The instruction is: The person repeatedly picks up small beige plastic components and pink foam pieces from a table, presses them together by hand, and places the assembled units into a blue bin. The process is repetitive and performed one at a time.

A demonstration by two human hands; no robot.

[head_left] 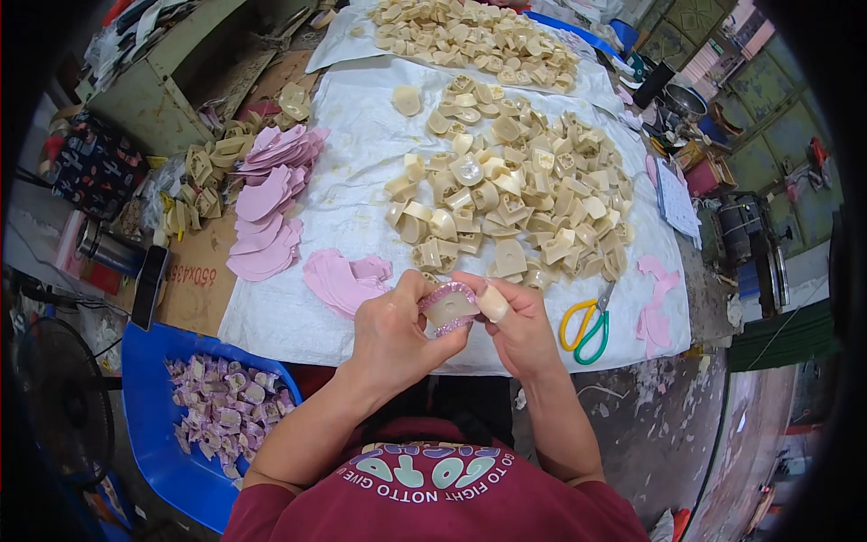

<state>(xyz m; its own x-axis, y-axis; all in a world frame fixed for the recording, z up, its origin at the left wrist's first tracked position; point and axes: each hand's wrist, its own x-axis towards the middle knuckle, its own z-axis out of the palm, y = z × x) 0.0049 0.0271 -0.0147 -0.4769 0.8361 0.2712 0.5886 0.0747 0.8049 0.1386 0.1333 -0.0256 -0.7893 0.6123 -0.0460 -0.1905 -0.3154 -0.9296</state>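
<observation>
Between my two hands, just past the table's near edge, is a beige plastic shoe heel (447, 313) with pink glittery covering along its sides. My left hand (386, 332) grips it from the left, fingers and thumb curled round it. On the other side my right hand (524, 336) pinches its edge; a pale beige wrap (492, 303) covers the thumb. Bare beige heels (533, 194) lie in a heap beyond my hands. Pink cut pieces of sheet material (341, 282) are stacked to the left of the hands, and scissors (587, 327) with yellow and green handles lie to the right.
A blue basin (144, 388) holding pink-covered heels (230, 402) stands low on the left. More pink pieces (269, 194) are stacked on the table's left. Another heel pile (479, 36) is at the back. A phone (150, 287), a fan (68, 397) and a clipboard (675, 200) flank the table.
</observation>
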